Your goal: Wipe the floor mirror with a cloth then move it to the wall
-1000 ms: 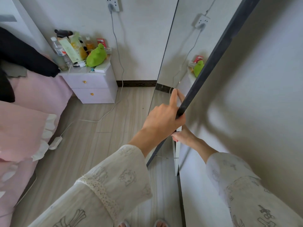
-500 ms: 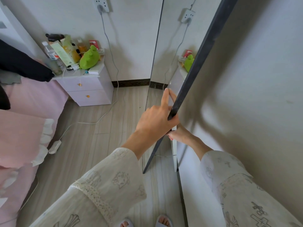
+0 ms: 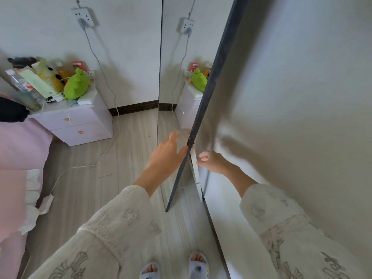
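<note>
The floor mirror (image 3: 177, 63) stands on edge close to the wall (image 3: 302, 97) on the right, tilted so that its top leans toward that wall; its dark frame edge (image 3: 211, 93) runs as a long diagonal from the upper right down to a bottom corner resting on the pale wood-look floor (image 3: 90, 188). The glass faces left and reflects the nightstand, the green toy and the wall socket. Behind the frame a white support strip (image 3: 196, 174) drops to the floor next to the wall. The left hand (image 3: 167, 156) is at the front of the mirror with fingers straight and spread, the thumb side touching the dark frame edge and the fingertips reaching over the glass; it clasps nothing. The right hand (image 3: 211, 162) is behind the frame, between mirror and wall, fingers loosely curled just beside the white strip; whether they pinch it cannot be told. Both arms wear cream patterned sleeves (image 3: 120, 222). At the bottom edge 2 feet in white slippers (image 3: 198, 262) stand on the floor. Further left, a white 2-drawer nightstand (image 3: 80, 121) carries a green plush toy (image 3: 77, 85), bottles and tubes (image 3: 40, 77). A wall socket (image 3: 85, 16) above it feeds a grey cable (image 3: 108, 85) trailing down to the floor. Pink bedding (image 3: 18, 158) fills the left edge.
</note>
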Demonstrator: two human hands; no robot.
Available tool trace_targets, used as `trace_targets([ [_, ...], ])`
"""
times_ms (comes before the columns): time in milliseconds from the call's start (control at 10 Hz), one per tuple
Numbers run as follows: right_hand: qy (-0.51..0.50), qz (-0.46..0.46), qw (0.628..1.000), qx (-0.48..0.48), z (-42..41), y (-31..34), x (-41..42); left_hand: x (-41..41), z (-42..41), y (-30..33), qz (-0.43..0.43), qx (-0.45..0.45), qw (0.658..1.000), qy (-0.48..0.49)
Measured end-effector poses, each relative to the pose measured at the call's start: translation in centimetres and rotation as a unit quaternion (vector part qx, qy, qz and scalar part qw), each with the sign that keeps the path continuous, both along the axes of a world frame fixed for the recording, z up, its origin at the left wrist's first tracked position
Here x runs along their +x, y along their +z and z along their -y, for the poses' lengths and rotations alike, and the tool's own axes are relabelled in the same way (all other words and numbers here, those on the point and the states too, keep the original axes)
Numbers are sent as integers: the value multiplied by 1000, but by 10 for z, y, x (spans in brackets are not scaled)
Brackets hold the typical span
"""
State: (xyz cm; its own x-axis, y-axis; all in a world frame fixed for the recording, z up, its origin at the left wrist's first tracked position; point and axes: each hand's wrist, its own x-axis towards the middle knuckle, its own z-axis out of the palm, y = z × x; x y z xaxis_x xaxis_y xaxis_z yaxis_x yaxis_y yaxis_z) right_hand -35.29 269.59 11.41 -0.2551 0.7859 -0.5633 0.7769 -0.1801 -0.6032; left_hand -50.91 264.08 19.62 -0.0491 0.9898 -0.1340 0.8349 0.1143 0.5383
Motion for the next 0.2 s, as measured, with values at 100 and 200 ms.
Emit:
trace_targets([
  [100,-30,13,999,12,26,32,12,-10,6,7,12,-14,999,-26],
  [200,-68,43,996,36,51,70,21,-19,18,15,31,-31,995,-86],
])
